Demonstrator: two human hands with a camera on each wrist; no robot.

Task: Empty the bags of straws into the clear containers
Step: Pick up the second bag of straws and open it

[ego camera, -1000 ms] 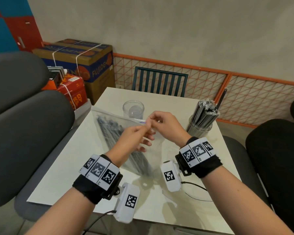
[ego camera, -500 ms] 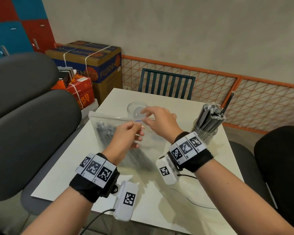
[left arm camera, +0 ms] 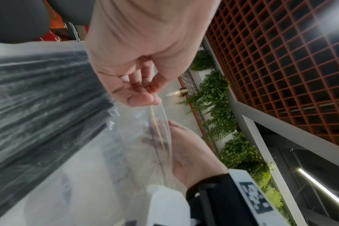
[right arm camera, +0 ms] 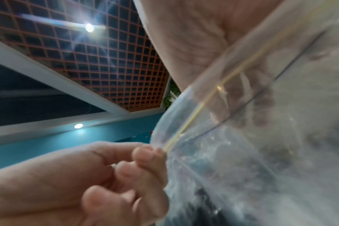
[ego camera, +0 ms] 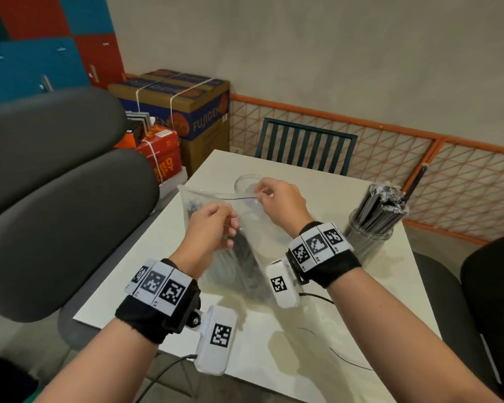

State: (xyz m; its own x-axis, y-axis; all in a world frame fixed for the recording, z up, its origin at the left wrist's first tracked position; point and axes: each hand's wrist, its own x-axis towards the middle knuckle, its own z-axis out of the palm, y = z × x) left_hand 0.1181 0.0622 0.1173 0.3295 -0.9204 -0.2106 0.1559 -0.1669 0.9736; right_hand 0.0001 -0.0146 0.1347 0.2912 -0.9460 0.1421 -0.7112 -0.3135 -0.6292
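Note:
A clear zip bag (ego camera: 245,257) of black straws is held up over the white table (ego camera: 317,330). My left hand (ego camera: 213,225) pinches the near lip of its mouth. My right hand (ego camera: 277,199) pinches the far lip by the blue zip line (ego camera: 242,198). The bag (left arm camera: 48,122) and its zip strip (left arm camera: 157,126) show under the left hand (left arm camera: 143,93) in the left wrist view. In the right wrist view the right hand (right arm camera: 145,157) grips the bag (right arm camera: 261,152) at its lip. An empty clear container (ego camera: 246,184) stands behind the bag, partly hidden by it. A second clear container (ego camera: 370,237), packed with black straws (ego camera: 381,205), stands at the right.
Grey padded chairs (ego camera: 56,199) crowd the table's left edge and a black chair (ego camera: 492,301) its right. A teal slatted chair (ego camera: 303,146) stands at the far side before an orange mesh fence (ego camera: 419,164). Cardboard boxes (ego camera: 186,112) are stacked far left. Thin cables (ego camera: 341,356) lie on the table.
Both hands have drawn apart with the bag's mouth: the right went away towards the empty container, the left stayed near. The zip has parted between them.

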